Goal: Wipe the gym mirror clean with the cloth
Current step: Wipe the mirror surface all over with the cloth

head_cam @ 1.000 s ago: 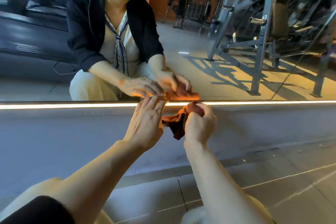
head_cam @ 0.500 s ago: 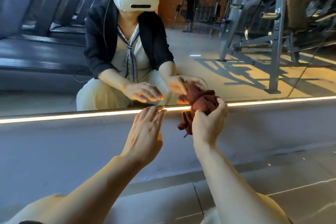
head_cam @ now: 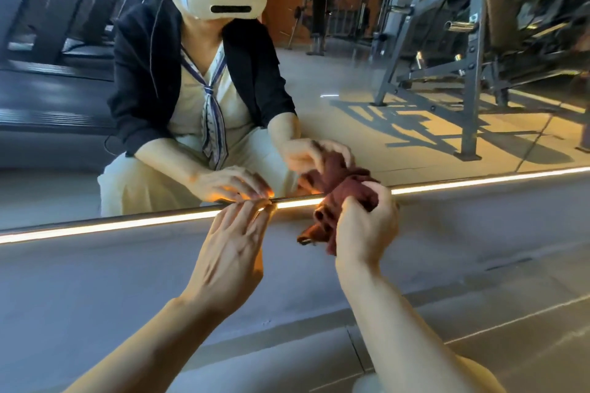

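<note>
Gym mirror across the whole upper half, lower edge running as a slight diagonal, low at the left and rising to the right. Lit strip right along that edge, above a grey wall base, with tiled floor beneath. Reflected in the glass: a crouching person in a headset, dark jacket and pale clothes, plus a grey steel rack on sunlit floor at the right.

Left hand stretched forward, fingers straight and close together, tips at the lit strip, holding nothing. Right hand curled tight around a dark red cloth, bunched into a wad. Long axis of the wad roughly vertical, leaning a little right at the top: upper end pressed to the mirror's bottom edge just above the strip, loose corner hanging down and to the left below the fist, in front of the wall base.
</note>
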